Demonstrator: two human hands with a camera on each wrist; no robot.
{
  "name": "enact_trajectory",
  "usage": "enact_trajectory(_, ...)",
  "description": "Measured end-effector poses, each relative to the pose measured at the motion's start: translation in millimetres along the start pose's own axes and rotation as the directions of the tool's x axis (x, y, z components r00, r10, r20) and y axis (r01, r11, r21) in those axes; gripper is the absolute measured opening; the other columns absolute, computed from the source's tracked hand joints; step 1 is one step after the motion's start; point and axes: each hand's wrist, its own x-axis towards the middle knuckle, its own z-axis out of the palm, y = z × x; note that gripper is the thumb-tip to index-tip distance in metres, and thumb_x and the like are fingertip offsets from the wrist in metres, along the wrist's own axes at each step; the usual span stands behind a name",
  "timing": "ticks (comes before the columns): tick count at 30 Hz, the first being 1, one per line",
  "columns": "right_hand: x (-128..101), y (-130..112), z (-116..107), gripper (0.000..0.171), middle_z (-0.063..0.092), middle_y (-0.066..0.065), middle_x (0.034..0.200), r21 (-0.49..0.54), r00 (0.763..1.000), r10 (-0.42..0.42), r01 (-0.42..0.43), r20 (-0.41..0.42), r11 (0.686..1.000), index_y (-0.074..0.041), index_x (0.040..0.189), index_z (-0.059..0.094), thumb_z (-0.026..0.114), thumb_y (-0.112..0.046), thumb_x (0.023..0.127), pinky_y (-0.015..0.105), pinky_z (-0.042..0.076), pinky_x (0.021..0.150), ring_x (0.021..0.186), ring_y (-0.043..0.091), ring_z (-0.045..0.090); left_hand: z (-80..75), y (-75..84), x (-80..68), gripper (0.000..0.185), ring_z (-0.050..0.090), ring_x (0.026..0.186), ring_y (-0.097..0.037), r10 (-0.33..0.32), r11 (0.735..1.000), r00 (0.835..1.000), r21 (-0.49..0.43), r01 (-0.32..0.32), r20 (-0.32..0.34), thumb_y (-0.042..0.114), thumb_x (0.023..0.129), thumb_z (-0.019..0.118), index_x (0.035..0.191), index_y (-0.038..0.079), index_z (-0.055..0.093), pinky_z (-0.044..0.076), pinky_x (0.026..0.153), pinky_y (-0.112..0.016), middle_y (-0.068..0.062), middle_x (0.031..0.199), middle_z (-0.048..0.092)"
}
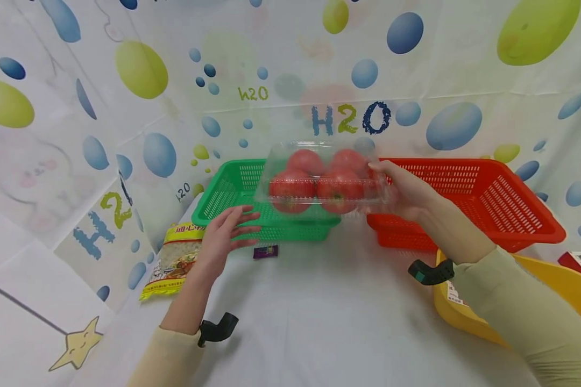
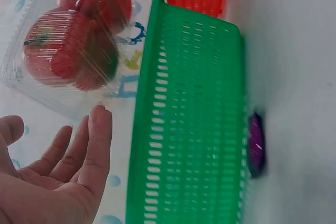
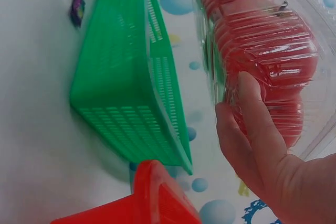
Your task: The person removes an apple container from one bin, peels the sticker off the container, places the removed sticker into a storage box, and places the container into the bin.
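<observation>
Near edge: two sleeved forearms, each with a black wrist mount, over a desk (image 1: 319,301) under a white cloth

Left hand (image 1: 225,236): fingers straight and slightly apart, holding nothing, poised at the near left wall of the green basket (image 1: 232,201); in the left wrist view its fingertips (image 2: 100,116) sit just below the corner of the clear box, whether touching cannot be told

Right hand (image 1: 404,191): fingers clamped on the right end of the clear plastic clamshell of tomatoes (image 1: 321,180), thumb on top; lid closed, four red tomatoes inside

Location of clamshell: held in the air, roughly level, over the right part of the green basket and the gap toward the red basket (image 1: 474,201); not resting on anything

Other items: yellow snack packet (image 1: 174,260) on the desk at near left; small purple wrapped item (image 1: 265,251) just in front of the green basket; yellow container (image 1: 528,298) at near right, partly behind the right sleeve; bubble-print backdrop with "H2O" lettering

Step judged in hand: carrying the box, one-handed, above the baskets

Next move, as judged: a level lowering into a basket, the left hand free to steady the far end so the tomatoes do not shift
</observation>
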Motion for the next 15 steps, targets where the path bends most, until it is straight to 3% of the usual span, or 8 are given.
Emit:
enact_trajectory(10, 24, -13, 9, 0.042, 0.048, 0.007, 0.137, -0.012, 1.0, -0.018, 0.018, 0.003, 1.0, -0.024, 0.134, 0.044, 0.063, -0.038, 0.099, 0.042, 0.057, 0.089, 0.127, 0.028, 0.045, -27.7, -19.9, -14.2, 0.06, 0.069, 0.106, -0.02, -0.112, 0.994, 0.992, 0.012, 0.113, -0.059, 0.047, 0.106, 0.048, 0.144, 0.0, 0.047, 0.058, 0.086, -0.033, -0.017, 0.135, 0.062)
enact_trajectory(15, 38, -15, 16, 0.039, 0.049, 0.008, 0.134, -0.008, 1.0, -0.008, 0.008, 0.008, 1.0, -0.024, 0.133, 0.044, 0.06, -0.038, 0.1, 0.042, 0.058, 0.087, 0.123, 0.029, 0.048, -39.4, -30.9, -18.1, 0.054, 0.07, 0.099, -0.014, -0.193, 0.981, 0.97, -0.042, 0.189, -0.148, 0.04, 0.108, 0.046, 0.145, 0.0, 0.043, 0.058, 0.084, -0.031, -0.007, 0.124, 0.068)
